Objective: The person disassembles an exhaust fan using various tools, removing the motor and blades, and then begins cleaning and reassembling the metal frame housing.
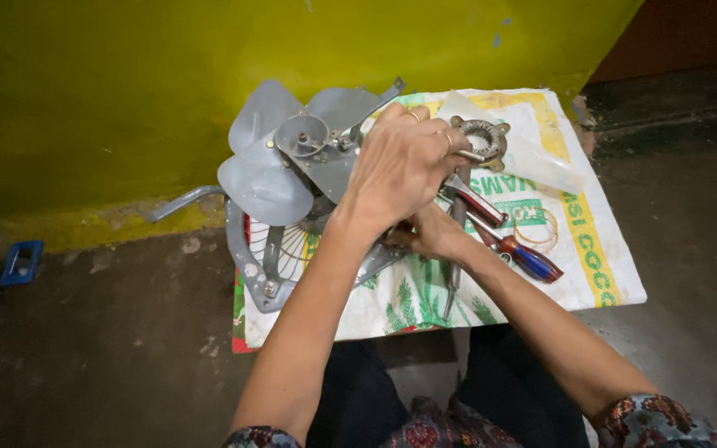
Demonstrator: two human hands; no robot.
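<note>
Your left hand (400,162) lies over grey fan assembly (292,166), fingers curled on its hub side; exact grip hidden. Your right hand (433,235) sits beneath left, closed around tool shaft (456,249). Fan overhangs left edge of woven sack (591,249). Round metal bearing plate (481,139) near sack's far edge. Red-blue screwdriver (529,257) just beside right hand, mid-sack.

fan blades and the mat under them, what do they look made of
The grey fan blades look like thin sheet metal or hard plastic: flat, dull, evenly grey; hard to tell which. The white printed mat looks like a woven plastic sack: creased, faintly shiny, with a yellow stripe.
</note>
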